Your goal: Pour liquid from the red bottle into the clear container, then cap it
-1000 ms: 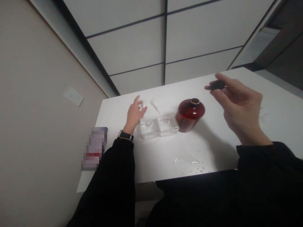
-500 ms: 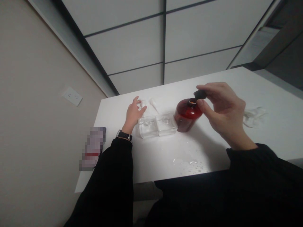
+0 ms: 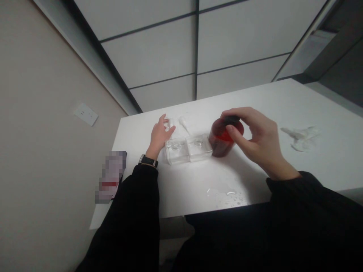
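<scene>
Between the thumb and fingers of my right hand [image 3: 255,136] is a black screw cap [image 3: 231,119], now over the mouth of a brown-red bottle [image 3: 222,143]. The bottle stands upright on the white table, with dark red showing through its wall. Just left of it sits a clear two-part box [image 3: 188,151] with a round ring shape in each half. Behind the box's left end, my left hand [image 3: 161,134] has its thumb and fingers apart around a small white item [image 3: 171,123]; contact is unclear. A white piece with a narrow tip [image 3: 184,124] lies beside it.
Crumpled white tissue [image 3: 304,139] lies on the table [image 3: 181,192] to the right. Water drops and a small puddle [image 3: 224,192] are near the front edge. A phone [image 3: 112,175] with a blurred screen lies at the left edge, by the wall.
My right hand has moved left and down, bringing the black cap from beside the bottle's open mouth onto it. More of the tissue shows now. My left hand has stayed in place.
</scene>
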Available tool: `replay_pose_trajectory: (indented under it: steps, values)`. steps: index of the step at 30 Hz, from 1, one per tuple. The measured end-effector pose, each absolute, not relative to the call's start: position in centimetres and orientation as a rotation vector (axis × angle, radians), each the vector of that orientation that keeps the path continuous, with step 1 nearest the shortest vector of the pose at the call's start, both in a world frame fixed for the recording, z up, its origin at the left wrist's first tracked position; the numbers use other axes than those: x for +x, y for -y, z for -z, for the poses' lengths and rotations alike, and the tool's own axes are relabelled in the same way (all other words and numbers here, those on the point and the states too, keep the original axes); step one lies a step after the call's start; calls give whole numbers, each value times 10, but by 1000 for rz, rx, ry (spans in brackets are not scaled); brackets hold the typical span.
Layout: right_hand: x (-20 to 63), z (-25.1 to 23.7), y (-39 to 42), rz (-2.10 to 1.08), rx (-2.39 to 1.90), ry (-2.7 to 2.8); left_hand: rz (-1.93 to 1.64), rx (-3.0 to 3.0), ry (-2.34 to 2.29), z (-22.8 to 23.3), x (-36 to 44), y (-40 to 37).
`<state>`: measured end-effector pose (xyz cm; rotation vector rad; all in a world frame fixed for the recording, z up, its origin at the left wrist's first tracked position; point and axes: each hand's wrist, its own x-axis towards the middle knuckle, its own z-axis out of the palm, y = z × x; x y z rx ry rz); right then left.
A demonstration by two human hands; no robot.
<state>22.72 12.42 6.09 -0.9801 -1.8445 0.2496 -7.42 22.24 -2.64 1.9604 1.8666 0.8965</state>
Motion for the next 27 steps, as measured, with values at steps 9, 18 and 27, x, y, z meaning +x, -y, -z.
replay_pose_trajectory:
  steps: [9,18,27]
  values:
    - [224,-50,-125,-358,-949,1764,-907,1959,-1865,28,-74,-223]
    - [227,-34,-137,-389,-886,1659,-908,1952,-1875,29,-75,-224]
    - [225,-39,-136,-474,-873,1680,-910,1956,-1874,29,-74,-224]
